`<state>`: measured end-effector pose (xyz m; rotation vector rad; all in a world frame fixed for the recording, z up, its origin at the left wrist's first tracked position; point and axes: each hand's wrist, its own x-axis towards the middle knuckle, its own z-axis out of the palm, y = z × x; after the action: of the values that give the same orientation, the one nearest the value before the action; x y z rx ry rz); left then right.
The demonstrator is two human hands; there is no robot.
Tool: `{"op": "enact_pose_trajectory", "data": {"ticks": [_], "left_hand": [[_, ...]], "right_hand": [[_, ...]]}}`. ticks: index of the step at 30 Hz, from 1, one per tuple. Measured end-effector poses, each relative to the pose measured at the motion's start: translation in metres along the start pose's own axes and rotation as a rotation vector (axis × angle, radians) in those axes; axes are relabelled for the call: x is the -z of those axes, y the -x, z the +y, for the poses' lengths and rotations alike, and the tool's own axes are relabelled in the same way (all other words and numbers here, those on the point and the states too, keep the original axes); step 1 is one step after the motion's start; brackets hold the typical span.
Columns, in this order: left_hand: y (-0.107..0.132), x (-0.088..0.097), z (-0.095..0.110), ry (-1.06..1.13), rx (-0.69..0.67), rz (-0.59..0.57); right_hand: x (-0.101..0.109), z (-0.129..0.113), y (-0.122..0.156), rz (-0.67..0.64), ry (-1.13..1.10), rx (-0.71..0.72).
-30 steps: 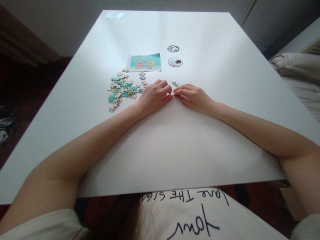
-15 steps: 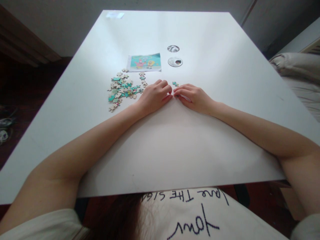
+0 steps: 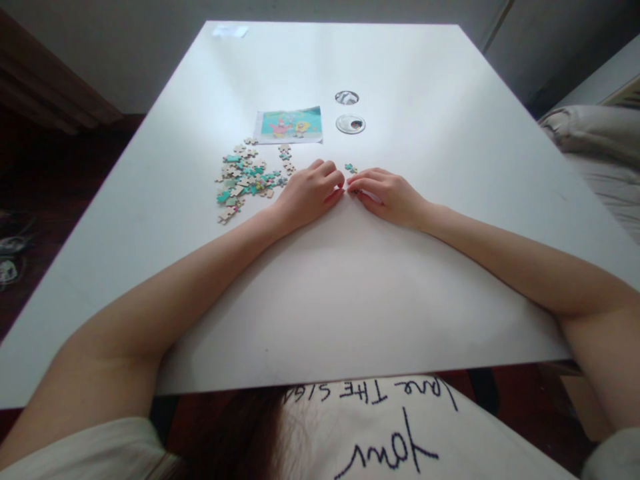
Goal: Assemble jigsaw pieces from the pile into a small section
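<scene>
My left hand [image 3: 315,187] rests on the table with thumb and fingers curled to a pinch; whatever lies between the tips is too small to make out. Facing it, almost fingertip to fingertip, my right hand [image 3: 385,192] closes on a small puzzle piece [image 3: 357,192], of which only a dark patterned bit shows between thumb and fingers. Just beyond the right fingertips lie a few green joined puzzle pieces [image 3: 351,168]. Left of my left hand spreads a loose heap of puzzle pieces [image 3: 245,179], some teal side up, others showing plain beige backs.
Behind the heap lies a picture sheet [image 3: 291,125] with cartoon figures on teal. A short row of puzzle pieces [image 3: 286,159] runs below it. Two round metallic discs [image 3: 347,98] [image 3: 351,124] are set farther back on the white table [image 3: 350,293]. A pale sheet [image 3: 229,31] is at the far left corner.
Both hands stay in nearly the same place. The left fingertips have shifted very slightly, and a little more of the piece shows in the right fingers.
</scene>
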<state>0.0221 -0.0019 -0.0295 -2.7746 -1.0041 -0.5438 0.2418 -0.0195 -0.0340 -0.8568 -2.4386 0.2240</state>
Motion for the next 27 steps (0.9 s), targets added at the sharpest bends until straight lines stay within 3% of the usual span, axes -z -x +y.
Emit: {"op": "enact_pose_trajectory", "data": {"ticks": [27], "left_hand": [[-0.0012,0.0021,0.0023,-0.022,0.034,-0.028]], "right_hand": [[-0.0010,0.0005,0.0005,0.003,0.013,-0.012]]}}
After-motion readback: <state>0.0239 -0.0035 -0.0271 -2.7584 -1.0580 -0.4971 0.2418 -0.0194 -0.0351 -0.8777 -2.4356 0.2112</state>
